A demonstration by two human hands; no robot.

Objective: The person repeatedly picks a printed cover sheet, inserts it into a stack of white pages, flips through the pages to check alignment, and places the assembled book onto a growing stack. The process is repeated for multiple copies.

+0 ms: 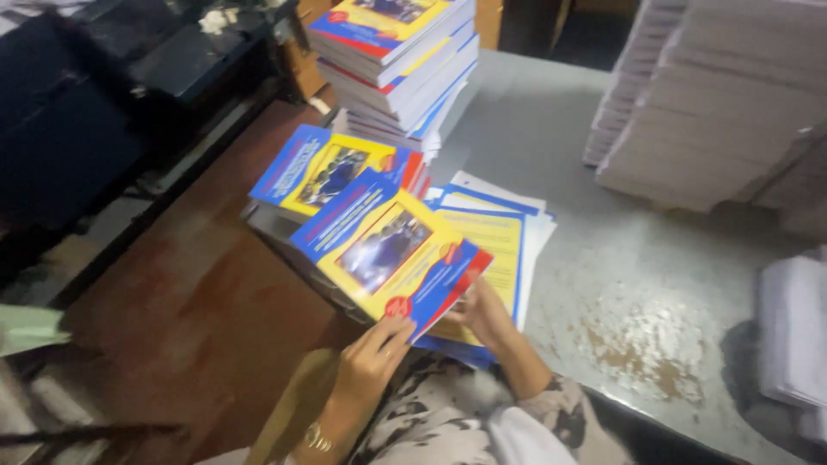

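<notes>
Two hands grip one booklet (pixel 388 250), blue/yellow/red cover, tilted above the table edge. L hand (pixel 372 357) pinches its near corner, fingers closed on it; R hand (pixel 487 314) holds the right edge from underneath, partly hidden. Just below: loose cover sheets (pixel 504 245) on grey table (pixel 620 258). Beside it, another booklet (pixel 323 168) atop a low pile; tall booklet stack (pixel 401 60) behind. Unbound paper stacks (pixel 715 103) far right.

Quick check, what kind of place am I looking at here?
Probably a print shop or book bindery: tall stacks of blue-and-yellow paperback books, piles of plain white unbound paper blocks on a worn grey metal table, loose printed covers.
</notes>
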